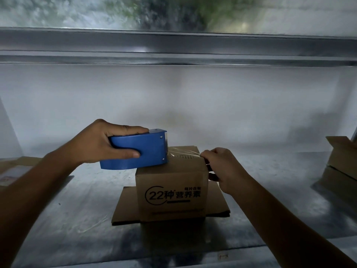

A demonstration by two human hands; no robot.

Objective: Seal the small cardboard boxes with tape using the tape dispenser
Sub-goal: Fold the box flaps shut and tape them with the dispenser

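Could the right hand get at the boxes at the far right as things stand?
Probably not yet: the right hand pinches the tape end at the small box, so it is busy. Nothing stands on the table between it and the far boxes, though.

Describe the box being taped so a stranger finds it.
Centre of the metal table, a closed box stands on a flat cardboard sheet. Unlike the boxes at the right edge, it bears dark print with 22, and a blue tape dispenser touches its top.
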